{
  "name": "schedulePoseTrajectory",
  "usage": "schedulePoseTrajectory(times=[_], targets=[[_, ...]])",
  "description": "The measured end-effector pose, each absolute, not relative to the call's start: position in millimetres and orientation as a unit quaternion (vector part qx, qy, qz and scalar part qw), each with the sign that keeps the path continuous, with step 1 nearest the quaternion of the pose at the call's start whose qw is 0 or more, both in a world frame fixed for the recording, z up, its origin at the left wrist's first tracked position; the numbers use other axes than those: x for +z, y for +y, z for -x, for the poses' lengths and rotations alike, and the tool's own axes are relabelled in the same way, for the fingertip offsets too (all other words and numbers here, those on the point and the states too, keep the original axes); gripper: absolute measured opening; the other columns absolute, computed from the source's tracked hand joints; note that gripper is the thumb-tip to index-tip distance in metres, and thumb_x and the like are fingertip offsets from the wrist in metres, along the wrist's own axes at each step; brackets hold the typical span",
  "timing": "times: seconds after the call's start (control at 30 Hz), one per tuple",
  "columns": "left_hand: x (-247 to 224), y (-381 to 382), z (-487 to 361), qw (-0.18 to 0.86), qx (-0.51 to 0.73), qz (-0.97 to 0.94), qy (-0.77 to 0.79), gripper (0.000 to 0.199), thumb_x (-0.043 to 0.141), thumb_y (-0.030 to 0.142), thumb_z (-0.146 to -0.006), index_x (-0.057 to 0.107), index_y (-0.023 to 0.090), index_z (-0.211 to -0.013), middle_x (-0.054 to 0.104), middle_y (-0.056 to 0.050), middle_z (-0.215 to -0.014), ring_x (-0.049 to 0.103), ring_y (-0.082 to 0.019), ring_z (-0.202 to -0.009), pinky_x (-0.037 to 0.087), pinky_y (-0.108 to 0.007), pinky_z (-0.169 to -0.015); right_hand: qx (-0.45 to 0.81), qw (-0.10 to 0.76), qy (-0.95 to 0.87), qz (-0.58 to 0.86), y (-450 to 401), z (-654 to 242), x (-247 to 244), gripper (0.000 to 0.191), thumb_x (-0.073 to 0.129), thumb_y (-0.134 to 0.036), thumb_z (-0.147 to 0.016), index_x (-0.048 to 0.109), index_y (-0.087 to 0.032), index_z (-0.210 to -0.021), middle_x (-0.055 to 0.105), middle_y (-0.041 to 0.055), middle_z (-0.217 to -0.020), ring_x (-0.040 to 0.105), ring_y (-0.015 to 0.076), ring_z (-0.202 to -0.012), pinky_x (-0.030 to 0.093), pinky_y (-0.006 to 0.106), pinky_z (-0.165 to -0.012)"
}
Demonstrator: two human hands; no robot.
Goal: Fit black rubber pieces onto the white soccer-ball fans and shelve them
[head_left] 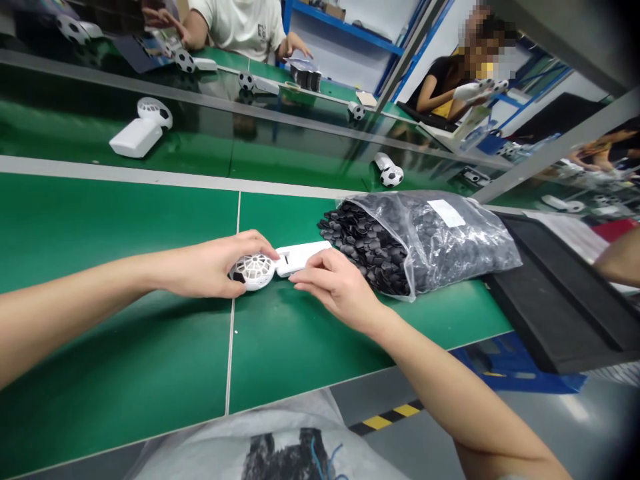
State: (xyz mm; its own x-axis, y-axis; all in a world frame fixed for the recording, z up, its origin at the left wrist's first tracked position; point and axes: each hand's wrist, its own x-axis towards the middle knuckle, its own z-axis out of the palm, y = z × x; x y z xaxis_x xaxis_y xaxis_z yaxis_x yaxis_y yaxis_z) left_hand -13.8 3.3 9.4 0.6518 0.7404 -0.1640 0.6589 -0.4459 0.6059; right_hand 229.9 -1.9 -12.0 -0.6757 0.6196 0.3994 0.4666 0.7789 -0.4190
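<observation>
A small white handheld fan [304, 259] lies on the green worktable, its round grille head patterned like a football and its handle pointing right. My left hand [215, 267] is closed around the fan's head, thumb and fingers on opposite sides. Beside the handle's near edge, my right hand [345, 287] has thumb and fingertips pinched together; whatever is between them is hidden. Just past that hand, small black plastic parts [367, 250] spill from the mouth of a clear plastic bag [460, 243].
A black tray [565, 300] sits right of the bag. Behind the table's raised light edge runs a glossy green belt, carrying a fan [137, 137] at left and another fan [389, 171] near the bag. Co-workers sit across it, one in a white shirt [245, 27].
</observation>
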Motion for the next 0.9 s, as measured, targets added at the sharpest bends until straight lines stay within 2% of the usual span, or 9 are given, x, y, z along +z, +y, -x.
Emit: schedulePoseTrajectory(times=[0.17, 0.3, 0.37, 0.47, 0.6, 0.8, 0.9], targets=[[8, 3, 17, 0.351, 0.062, -0.840, 0.409, 0.055, 0.048, 0.014, -0.068, 0.042, 0.027, -0.122, 0.042, -0.003, -0.126, 0.052, -0.019, -0.099, 0.041, -0.029, -0.086, 0.215, 0.253, -0.895, 0.299, -2, -213, -11, 0.010, 0.053, -0.017, -0.084, 0.063, -0.017, -0.089, 0.066, 0.0031, -0.084, 0.059, 0.0130, -0.079, 0.046, 0.024, -0.074], [5, 1, 15, 0.354, 0.079, -0.836, 0.411, 0.055, 0.048, 0.013, -0.068, 0.042, 0.026, -0.121, 0.041, -0.003, -0.126, 0.050, -0.020, -0.102, 0.040, -0.029, -0.087, 0.265, 0.234, -0.886, 0.301, -5, -205, -7, 0.005, 0.055, -0.015, -0.082, 0.059, -0.016, -0.083, 0.064, 0.0016, -0.078, 0.058, 0.0119, -0.070, 0.046, 0.023, -0.067], [4, 0, 14, 0.355, 0.088, -0.835, 0.410, 0.054, 0.049, 0.013, -0.068, 0.042, 0.025, -0.120, 0.042, -0.003, -0.124, 0.050, -0.020, -0.103, 0.040, -0.030, -0.088, 0.266, 0.238, -0.886, 0.295, -4, -202, -6, 0.004, 0.055, -0.015, -0.082, 0.059, -0.017, -0.082, 0.064, 0.0012, -0.078, 0.058, 0.0119, -0.071, 0.047, 0.023, -0.068], [3, -2, 12, 0.358, 0.102, -0.829, 0.417, 0.052, 0.051, 0.015, -0.068, 0.044, 0.024, -0.119, 0.043, -0.004, -0.122, 0.049, -0.021, -0.105, 0.040, -0.031, -0.089, 0.240, 0.249, -0.898, 0.270, -2, -200, -9, 0.007, 0.053, -0.015, -0.084, 0.060, -0.018, -0.084, 0.066, 0.0014, -0.082, 0.059, 0.0124, -0.078, 0.047, 0.024, -0.073], [2, -4, 9, 0.365, 0.134, -0.820, 0.421, 0.052, 0.057, 0.021, -0.068, 0.045, 0.022, -0.118, 0.044, -0.005, -0.120, 0.047, -0.021, -0.106, 0.040, -0.032, -0.091, 0.181, 0.267, -0.923, 0.211, 2, -197, -13, 0.013, 0.049, -0.013, -0.086, 0.061, -0.015, -0.091, 0.065, 0.0062, -0.089, 0.058, 0.0143, -0.085, 0.047, 0.026, -0.077], [-4, -7, 3, 0.359, 0.178, -0.803, 0.440, 0.050, 0.065, 0.036, -0.066, 0.049, 0.021, -0.111, 0.048, -0.005, -0.115, 0.048, -0.022, -0.106, 0.040, -0.036, -0.091, 0.046, 0.241, -0.960, 0.132, 8, -191, -13, 0.020, 0.042, -0.015, -0.088, 0.061, -0.016, -0.089, 0.063, 0.0061, -0.082, 0.054, 0.0164, -0.075, 0.045, 0.028, -0.065], [-9, -10, 1, 0.330, 0.214, -0.802, 0.449, 0.042, 0.062, 0.033, -0.069, 0.051, 0.021, -0.108, 0.051, -0.004, -0.110, 0.050, -0.021, -0.102, 0.041, -0.035, -0.088, 0.052, 0.233, -0.964, 0.113, 13, -188, -14, 0.022, 0.038, -0.017, -0.090, 0.059, -0.016, -0.086, 0.061, 0.0050, -0.075, 0.052, 0.0160, -0.072, 0.043, 0.028, -0.064]])
